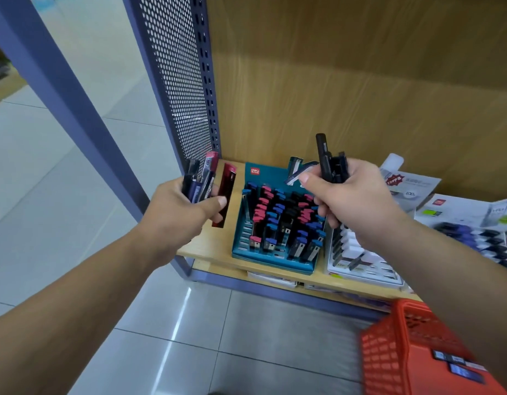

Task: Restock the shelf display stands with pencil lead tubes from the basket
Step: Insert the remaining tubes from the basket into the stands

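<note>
Over the shelf's [215,246] left end, my left hand [186,212] grips a bundle of lead tubes [200,178]; my right hand [352,201] clutches black tubes [327,162] above the teal display stand [272,259].

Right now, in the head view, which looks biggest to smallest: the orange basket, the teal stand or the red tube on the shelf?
1. Basket and teal stand: about alike; the basket is nearer and cut off, so unranked.
2. Red tube: clearly smallest.
</note>
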